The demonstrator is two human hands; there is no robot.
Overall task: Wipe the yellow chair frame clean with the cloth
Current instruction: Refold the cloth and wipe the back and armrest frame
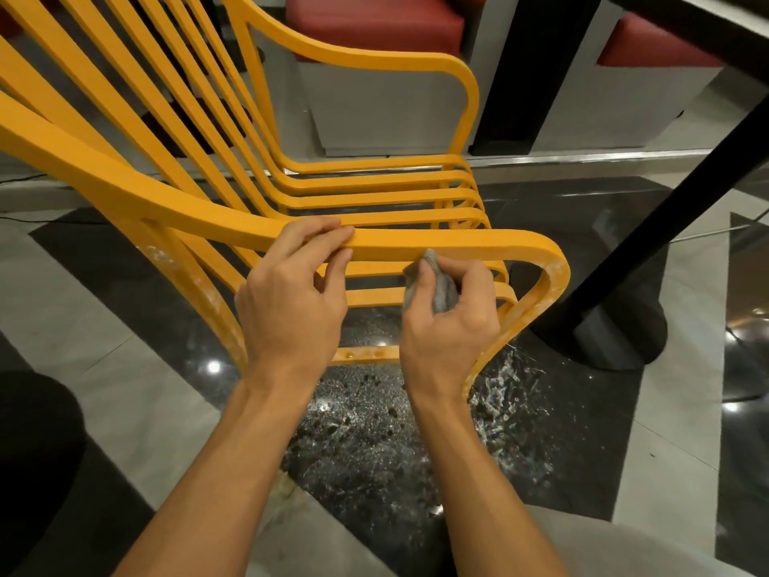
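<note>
Yellow slatted metal chair frame (pixel 416 62) filled the upper left and centre of the frame. Left hand (pixel 291 301) gripped its near armrest, fingers curled over. Right hand (pixel 451 314) clenched a crumpled grey cloth (pixel 441 285), pressed against the armrest's underside, centre frame.

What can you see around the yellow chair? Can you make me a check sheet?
Surface: floor of shiny grey and dark speckled tiles.
Job's things: yellow chair, whitish smears on its front bend; grey cloth pressed against the near armrest.
Clutter: white flecks on the dark tile under the chair.
Hands: left hand grips the armrest; right hand holds the bunched cloth.
Cables: thin dark cable on the floor, far left.
Surroundings: black table post at right; red-cushioned seats behind.
</note>
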